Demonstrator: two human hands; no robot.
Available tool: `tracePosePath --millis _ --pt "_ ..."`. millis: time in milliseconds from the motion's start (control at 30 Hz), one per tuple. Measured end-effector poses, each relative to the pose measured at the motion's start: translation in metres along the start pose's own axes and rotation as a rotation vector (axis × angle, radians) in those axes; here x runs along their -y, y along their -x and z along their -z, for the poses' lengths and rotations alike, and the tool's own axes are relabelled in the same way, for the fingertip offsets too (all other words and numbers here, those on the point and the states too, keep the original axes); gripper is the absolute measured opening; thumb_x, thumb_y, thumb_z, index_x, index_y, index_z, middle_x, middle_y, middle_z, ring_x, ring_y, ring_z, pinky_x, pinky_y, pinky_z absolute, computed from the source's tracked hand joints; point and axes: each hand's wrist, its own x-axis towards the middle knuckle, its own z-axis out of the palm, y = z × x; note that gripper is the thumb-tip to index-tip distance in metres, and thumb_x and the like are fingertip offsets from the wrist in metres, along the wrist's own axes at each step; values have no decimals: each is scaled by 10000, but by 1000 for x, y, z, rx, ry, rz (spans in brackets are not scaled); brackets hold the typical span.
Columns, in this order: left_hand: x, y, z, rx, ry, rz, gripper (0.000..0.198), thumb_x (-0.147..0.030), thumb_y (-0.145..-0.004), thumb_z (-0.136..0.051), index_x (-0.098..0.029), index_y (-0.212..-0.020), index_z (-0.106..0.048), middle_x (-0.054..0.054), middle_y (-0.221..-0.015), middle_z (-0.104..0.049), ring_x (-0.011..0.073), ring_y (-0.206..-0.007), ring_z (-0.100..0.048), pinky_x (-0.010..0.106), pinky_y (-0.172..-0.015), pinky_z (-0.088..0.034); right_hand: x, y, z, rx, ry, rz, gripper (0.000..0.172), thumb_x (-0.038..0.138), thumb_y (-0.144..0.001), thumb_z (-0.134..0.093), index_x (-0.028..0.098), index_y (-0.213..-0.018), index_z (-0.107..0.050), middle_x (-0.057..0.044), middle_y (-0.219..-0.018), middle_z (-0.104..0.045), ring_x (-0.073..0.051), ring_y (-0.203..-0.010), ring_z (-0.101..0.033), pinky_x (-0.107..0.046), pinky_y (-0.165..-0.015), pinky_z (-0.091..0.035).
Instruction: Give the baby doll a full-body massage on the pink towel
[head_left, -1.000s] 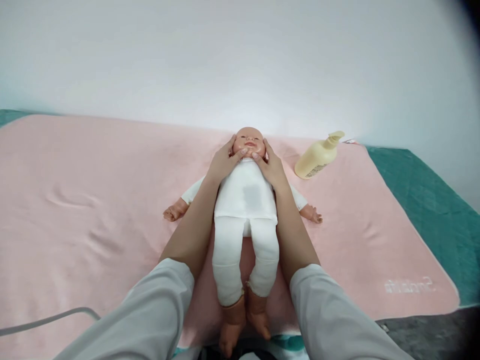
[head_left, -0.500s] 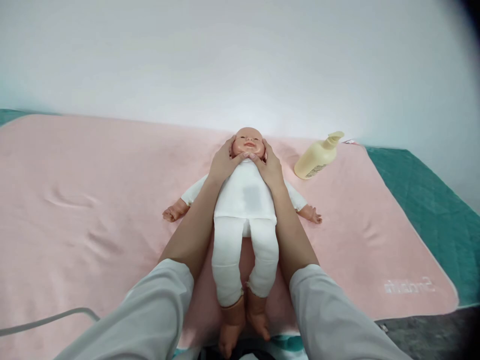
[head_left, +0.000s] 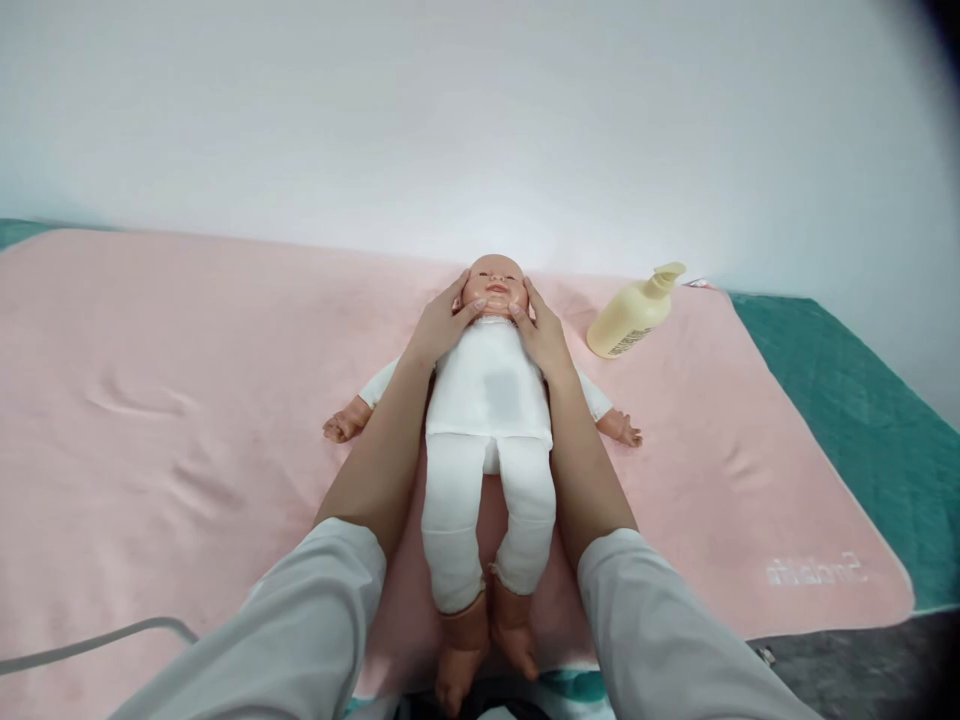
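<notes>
A baby doll (head_left: 489, 385) in a white top and leggings lies on its back on a pink mat (head_left: 225, 340), head away from me, arms spread. My left hand (head_left: 444, 320) cups the left side of its head in my view, the thumb pressed at the jaw beside the chin. On the other side, my right hand (head_left: 541, 325) wraps the cheek the same way, its thumb also at the jaw. Both sets of fingers curve round the sides of the head, and their tips are partly hidden. A grey patch (head_left: 502, 395) shows on the doll's top.
A yellow pump bottle (head_left: 630, 318) stands on the mat right of the doll's head. Under the mat a green quilted cover (head_left: 847, 400) shows at the right. A grey cable (head_left: 97, 640) runs in from the lower left. The white wall (head_left: 450, 120) rises behind.
My two thumbs have slid apart, from near each other under the doll's chin outward along the jaw. The hands stay around the head, and the doll has scarcely moved.
</notes>
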Motion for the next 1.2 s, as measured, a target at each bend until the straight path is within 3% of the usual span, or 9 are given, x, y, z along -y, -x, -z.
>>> tracePosePath --millis 267,467,633,833,1200 --pt "1 1 6 54 -76 -19 695 -532 -993 -447 -184 -1587 -346 77 -1565 -447 267 -1459 -432 382 -1205 -336 -2 2 4 46 -64 34 848 681 -938 -441 150 -1585 -307 -92 -1629 -383 -248 -1502 -402 -431 -1259 -324" --pt "-1 2 6 48 -53 -11 700 -568 -989 -448 -208 -1582 -359 57 -1551 -466 261 -1453 -442 384 -1208 -337 -5 1 4 76 -94 11 812 666 -960 -388 181 -1599 -268 -59 -1639 -370 -218 -1509 -392 -424 -1262 -321" --pt "-5 4 6 43 -26 26 740 -559 -948 -545 -213 -1578 -370 63 -1547 -477 276 -1437 -463 392 -1198 -359 0 2 5 72 -60 -11 883 733 -927 -422 166 -1590 -283 -80 -1629 -387 -256 -1511 -385 -454 -1270 -288" --pt "-5 4 -3 6 60 68 961 -492 -800 -762 -160 -1591 -329 125 -1488 -549 296 -1306 -592 390 -1119 -463 6 5 -1 -1 -25 -31 950 737 -847 -572 158 -1564 -340 -106 -1592 -449 -296 -1465 -447 -459 -1230 -366" --pt "-8 5 -7 -52 21 89 909 -479 -775 -794 -217 -1557 -411 124 -1484 -554 310 -1280 -608 425 -1116 -465 2 3 -8 -63 11 -19 890 691 -854 -582 163 -1542 -387 -109 -1573 -475 -295 -1445 -476 -445 -1205 -404"
